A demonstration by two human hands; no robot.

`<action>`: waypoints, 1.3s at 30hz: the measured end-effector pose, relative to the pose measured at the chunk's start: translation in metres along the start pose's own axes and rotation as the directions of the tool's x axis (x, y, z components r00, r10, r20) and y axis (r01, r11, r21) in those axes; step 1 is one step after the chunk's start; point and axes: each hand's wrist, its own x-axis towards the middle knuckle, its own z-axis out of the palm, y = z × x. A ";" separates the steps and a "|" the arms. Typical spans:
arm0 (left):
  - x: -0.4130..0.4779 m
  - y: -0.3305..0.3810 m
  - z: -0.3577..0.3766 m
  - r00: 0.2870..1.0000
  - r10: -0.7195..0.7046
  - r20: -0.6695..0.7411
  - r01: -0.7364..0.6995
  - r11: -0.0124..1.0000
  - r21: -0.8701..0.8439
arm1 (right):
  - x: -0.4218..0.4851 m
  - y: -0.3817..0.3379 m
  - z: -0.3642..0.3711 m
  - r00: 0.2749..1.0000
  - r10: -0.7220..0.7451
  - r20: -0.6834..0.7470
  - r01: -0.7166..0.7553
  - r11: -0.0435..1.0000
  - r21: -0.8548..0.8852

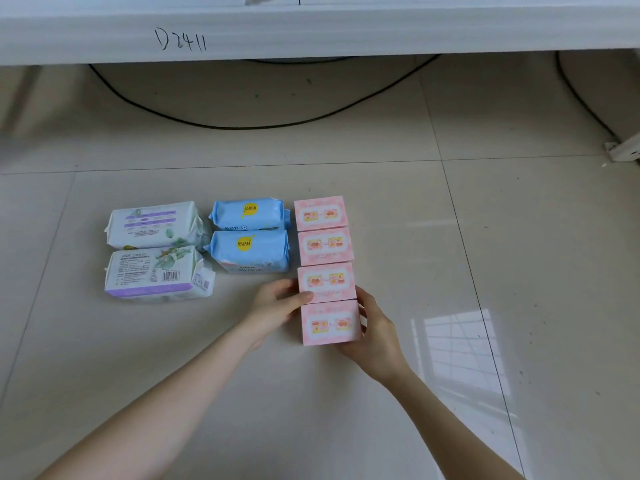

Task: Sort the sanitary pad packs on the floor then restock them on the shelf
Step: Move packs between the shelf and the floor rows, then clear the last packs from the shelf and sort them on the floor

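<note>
Several pink boxes lie in one column on the tiled floor. My left hand grips the left side of the third pink box, thumb lying over its front edge. My right hand holds the right side of the nearest pink box. The two far pink boxes lie untouched. To their left sit two blue soft packs, one behind the other. Further left are two white packs with purple print, also one behind the other.
The white edge of a shelf, marked "D2411" by hand, spans the top of the view. Black cables curve over the floor beneath it. A white metal foot stands at the right edge. Window light reflects on the tiles at right.
</note>
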 end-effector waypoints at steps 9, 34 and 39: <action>-0.006 0.001 0.000 0.996 0.089 0.007 -0.089 0.981 0.170 | -0.005 -0.002 0.000 0.999 0.043 -0.003 -0.043 0.986 -0.162; -0.250 0.095 -0.041 0.995 -0.048 0.086 -0.084 0.050 0.995 | -0.152 -0.194 -0.081 0.969 0.189 0.163 0.026 0.573 -0.819; -0.330 0.161 -0.043 0.998 -0.012 0.057 -0.056 0.039 0.998 | -0.186 -0.281 -0.116 0.966 0.170 0.195 0.076 0.533 -0.843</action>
